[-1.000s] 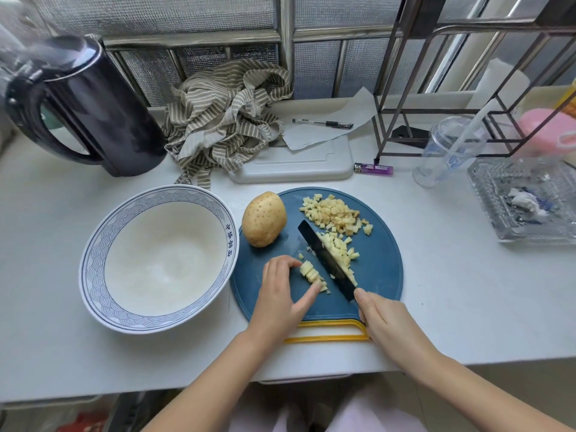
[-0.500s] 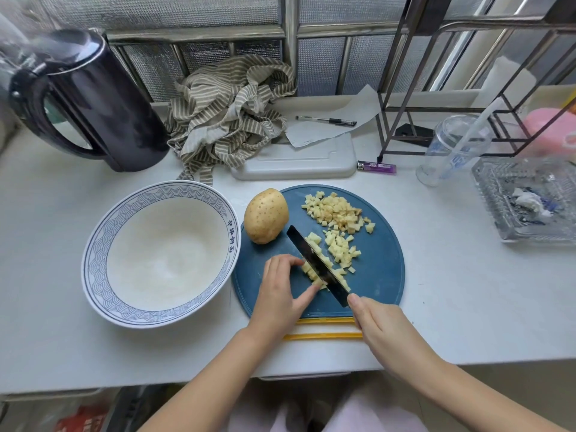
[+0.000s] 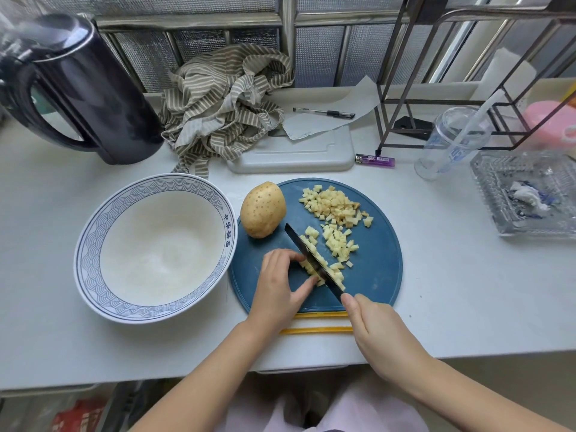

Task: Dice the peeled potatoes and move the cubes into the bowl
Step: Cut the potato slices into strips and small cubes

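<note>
Knife (image 3: 314,260), handle gripped in my right hand (image 3: 377,335): blade has stepped left along the potato strips (image 3: 307,268) pinched under my left hand (image 3: 280,288), shedding fresh cubes (image 3: 338,244) onto the board (image 3: 377,275); bowl (image 3: 93,244) holds no cubes yet; whole potato (image 3: 263,210) awaits cutting

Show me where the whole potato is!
In the head view, the whole potato sits at the far-left edge of the blue cutting board, beside the bowl.

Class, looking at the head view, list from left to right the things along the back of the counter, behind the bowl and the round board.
kettle → cloth → pen → lighter → cup → tray
</note>
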A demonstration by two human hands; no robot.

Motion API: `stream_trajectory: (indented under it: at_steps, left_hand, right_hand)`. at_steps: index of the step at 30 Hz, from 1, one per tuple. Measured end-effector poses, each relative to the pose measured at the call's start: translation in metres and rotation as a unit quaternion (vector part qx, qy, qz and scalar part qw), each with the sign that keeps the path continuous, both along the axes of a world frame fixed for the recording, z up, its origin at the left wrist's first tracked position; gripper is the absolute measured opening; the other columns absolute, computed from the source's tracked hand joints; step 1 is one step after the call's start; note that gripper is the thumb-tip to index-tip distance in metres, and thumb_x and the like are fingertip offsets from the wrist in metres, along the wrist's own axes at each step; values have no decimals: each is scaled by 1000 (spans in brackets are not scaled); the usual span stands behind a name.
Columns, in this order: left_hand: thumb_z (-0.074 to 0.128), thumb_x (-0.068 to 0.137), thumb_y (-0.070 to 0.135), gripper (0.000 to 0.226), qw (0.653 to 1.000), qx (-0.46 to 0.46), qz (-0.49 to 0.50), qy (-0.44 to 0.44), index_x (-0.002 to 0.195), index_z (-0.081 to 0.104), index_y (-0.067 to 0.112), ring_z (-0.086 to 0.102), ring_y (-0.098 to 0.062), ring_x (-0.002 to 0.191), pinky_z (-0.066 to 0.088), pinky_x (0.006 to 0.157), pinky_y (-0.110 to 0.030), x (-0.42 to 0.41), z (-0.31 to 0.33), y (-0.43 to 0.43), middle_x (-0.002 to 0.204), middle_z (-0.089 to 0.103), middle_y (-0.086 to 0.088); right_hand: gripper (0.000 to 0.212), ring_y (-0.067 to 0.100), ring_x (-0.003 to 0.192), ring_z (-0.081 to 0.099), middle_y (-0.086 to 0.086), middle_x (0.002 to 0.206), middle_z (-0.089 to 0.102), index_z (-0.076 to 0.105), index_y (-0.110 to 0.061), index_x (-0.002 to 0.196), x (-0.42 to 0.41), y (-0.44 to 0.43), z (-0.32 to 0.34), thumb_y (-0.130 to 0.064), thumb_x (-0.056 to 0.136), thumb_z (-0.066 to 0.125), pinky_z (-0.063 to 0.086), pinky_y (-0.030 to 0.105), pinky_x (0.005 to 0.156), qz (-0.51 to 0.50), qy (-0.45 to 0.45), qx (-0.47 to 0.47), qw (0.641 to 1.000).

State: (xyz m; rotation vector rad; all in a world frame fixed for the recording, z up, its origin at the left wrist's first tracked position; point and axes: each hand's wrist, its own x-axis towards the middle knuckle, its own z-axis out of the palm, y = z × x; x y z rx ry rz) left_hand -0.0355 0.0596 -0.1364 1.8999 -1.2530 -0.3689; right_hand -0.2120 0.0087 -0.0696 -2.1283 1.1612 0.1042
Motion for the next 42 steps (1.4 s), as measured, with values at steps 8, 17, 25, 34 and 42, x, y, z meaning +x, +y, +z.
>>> stream_trajectory:
  at_steps: [8,17,25,34,42]
  left_hand:
    - [79,75,24,32,1000,-4,9,2,99,60,16,45,-4,96,33,87,-9,0,-2,-2,97,53,13]
    - [80,76,25,32,1000,0,9,8,98,59,15,45,-6,96,36,86,-14,0,-5,-3,97,55,9]
    - [70,79,37,31,1000,-6,5,0,99,58,16,46,-6,95,37,87,-16,-1,-7,-4,97,54,9]
    - [70,79,36,29,1000,-3,-3,5,97,57,17,45,-5,93,34,85,-14,1,-7,-3,95,52,11]
    - [54,88,43,26,999,0,-14,39,100,57,20,46,-2,97,33,86,-11,4,1,1,96,54,12]
  right_hand:
    - [42,12,62,44,-5,67,43,33,-24,71,5,2,0,-46,102,14,38,30,66,4,29,3,1000]
    - [41,10,61,41,-6,68,42,30,-26,71,7,3,-6,-46,102,13,35,29,63,7,61,7,998]
    - [44,15,65,44,-6,65,43,35,-23,69,13,-3,-13,-43,104,18,35,33,66,-25,15,21,999]
    - [53,10,41,29,1,53,34,45,-9,72,2,-10,-15,-49,103,29,26,26,44,-195,-133,219,947]
    - [53,8,48,34,-9,48,37,44,-10,67,-4,-17,-5,-47,102,27,32,29,57,-98,-110,119,982]
